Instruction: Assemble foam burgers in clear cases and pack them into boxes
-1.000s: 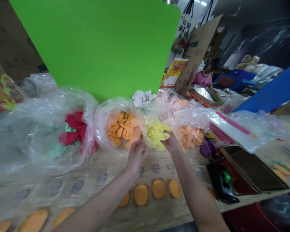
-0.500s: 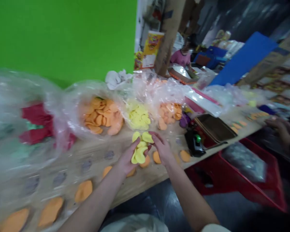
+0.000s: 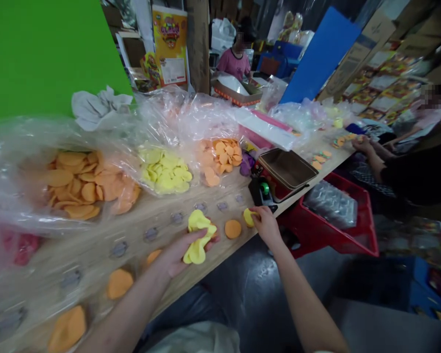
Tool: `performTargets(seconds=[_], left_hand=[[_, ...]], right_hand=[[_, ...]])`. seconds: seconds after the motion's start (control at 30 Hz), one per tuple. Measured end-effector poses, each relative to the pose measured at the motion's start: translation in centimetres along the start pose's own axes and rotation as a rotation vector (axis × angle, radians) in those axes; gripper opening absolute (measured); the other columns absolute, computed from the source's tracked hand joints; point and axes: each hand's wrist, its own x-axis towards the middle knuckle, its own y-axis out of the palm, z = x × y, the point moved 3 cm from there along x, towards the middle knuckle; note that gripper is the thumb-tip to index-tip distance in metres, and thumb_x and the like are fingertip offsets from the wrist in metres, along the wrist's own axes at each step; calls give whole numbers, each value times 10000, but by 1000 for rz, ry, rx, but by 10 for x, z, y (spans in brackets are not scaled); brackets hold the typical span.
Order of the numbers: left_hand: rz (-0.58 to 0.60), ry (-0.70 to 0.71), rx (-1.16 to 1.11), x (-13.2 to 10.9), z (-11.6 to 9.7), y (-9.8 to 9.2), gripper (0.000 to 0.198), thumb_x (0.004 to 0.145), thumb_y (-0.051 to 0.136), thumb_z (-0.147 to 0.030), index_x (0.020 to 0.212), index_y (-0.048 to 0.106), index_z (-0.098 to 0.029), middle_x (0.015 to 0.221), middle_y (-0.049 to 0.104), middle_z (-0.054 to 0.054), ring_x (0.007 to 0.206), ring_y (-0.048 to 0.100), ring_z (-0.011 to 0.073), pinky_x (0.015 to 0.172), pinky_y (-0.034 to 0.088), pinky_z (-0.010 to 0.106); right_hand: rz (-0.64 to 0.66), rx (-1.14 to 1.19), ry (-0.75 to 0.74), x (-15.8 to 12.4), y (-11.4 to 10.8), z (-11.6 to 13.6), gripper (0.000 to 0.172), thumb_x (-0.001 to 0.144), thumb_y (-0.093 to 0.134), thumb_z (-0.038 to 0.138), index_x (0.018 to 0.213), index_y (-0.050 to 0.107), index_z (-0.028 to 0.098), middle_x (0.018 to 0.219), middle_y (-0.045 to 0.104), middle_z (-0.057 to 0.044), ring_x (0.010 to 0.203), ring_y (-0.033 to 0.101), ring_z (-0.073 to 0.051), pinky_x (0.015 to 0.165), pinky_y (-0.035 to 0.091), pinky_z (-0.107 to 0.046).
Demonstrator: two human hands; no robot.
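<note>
My left hand (image 3: 182, 249) is closed round a loose bunch of thin yellow pieces (image 3: 197, 240), rounded and bent, held above the wooden table. Between thumb and fingers my right hand (image 3: 267, 223) pinches a single yellow piece (image 3: 248, 217) near the table's front edge. It sits at the right end of a row of flat orange pieces; whether it touches one beneath cannot be made out. The nearest bare orange piece (image 3: 232, 229) is round and lies between my hands. Another orange piece (image 3: 120, 283) lies to the left, partly blurred.
Behind the row lie several small clear plastic pieces (image 3: 177, 217). Clear bags hold orange pieces (image 3: 77, 181) and yellow pieces (image 3: 165, 171). A black tape dispenser (image 3: 261, 192) and a dark open tin (image 3: 288, 169) stand right. Below is a red crate (image 3: 367, 230). Other people work farther off.
My right hand has moved away from the bunch to the right, taking one yellow piece. My left hand still holds the others. The view has turned to the right.
</note>
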Motion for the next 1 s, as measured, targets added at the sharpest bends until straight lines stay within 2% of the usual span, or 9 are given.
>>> performTargets(seconds=[0.23, 0.37, 0.47, 0.53, 0.63, 0.7, 0.8, 0.9, 1.0], left_hand=[[130, 28, 113, -2, -4, 7, 434, 723, 644, -141, 1146, 550, -173, 1232, 548, 114, 1034, 582, 250, 593, 525, 200], [192, -24, 8, -1, -9, 9, 400, 793, 558, -328, 1154, 540, -154, 1159, 586, 135, 941, 619, 262, 512, 522, 234], [196, -27, 45, 0, -9, 10, 417, 794, 554, -341, 1174, 519, -171, 1047, 633, 117, 819, 641, 203, 454, 484, 190], [167, -34, 137, 0, -7, 11, 410, 782, 581, -334, 1155, 525, -173, 980, 655, 101, 715, 631, 147, 416, 436, 148], [151, -55, 340, -3, -2, 14, 440, 731, 644, -304, 1132, 529, -164, 902, 675, 89, 615, 601, 115, 384, 381, 132], [164, -68, 435, -7, 1, 16, 518, 699, 670, -283, 1177, 495, -185, 859, 679, 72, 582, 590, 117, 377, 363, 142], [153, -70, 437, -14, 1, 14, 586, 687, 673, -281, 1228, 452, -229, 870, 673, 49, 574, 581, 111, 378, 364, 148], [50, -54, 382, -15, 1, 2, 508, 689, 672, -276, 1163, 507, -205, 907, 668, 55, 588, 580, 101, 383, 383, 141], [4, -43, 275, -13, 5, -10, 375, 703, 662, -259, 1047, 571, -141, 926, 666, 83, 602, 584, 96, 410, 418, 142]], right_hand=[[3, -506, -61, -12, 7, 7, 259, 807, 517, 260, 1037, 622, 207, 1048, 541, -106, 963, 438, -258, 823, 368, -381], [69, -490, -98, -15, 4, 12, 224, 824, 506, 266, 1003, 631, 217, 1009, 590, -93, 1006, 424, -274, 847, 334, -422], [-28, -241, -94, -19, 0, 28, 253, 843, 476, 283, 1039, 616, 206, 1069, 587, -96, 1079, 415, -275, 921, 302, -456], [-12, 97, -33, -23, 5, 46, 304, 850, 462, 339, 1092, 585, 202, 1099, 575, -96, 1057, 461, -249, 903, 359, -420], [329, 637, 105, -30, 30, 79, 345, 823, 489, 411, 1083, 566, 198, 1026, 603, -70, 891, 562, -195, 741, 460, -328], [492, 808, 189, -32, 42, 94, 310, 774, 551, 422, 964, 581, 179, 874, 621, -36, 740, 574, -161, 646, 464, -285], [281, 794, 259, -23, 36, 88, 283, 724, 601, 411, 868, 537, 176, 760, 591, -3, 666, 554, -141, 611, 451, -263], [-12, 515, 212, -15, 15, 66, 314, 730, 585, 381, 967, 510, 189, 805, 591, -15, 713, 561, -163, 645, 450, -286], [100, 247, 102, -14, 15, 52, 400, 744, 563, 310, 1119, 476, 198, 754, 590, 0, 664, 554, -164, 645, 445, -299]])
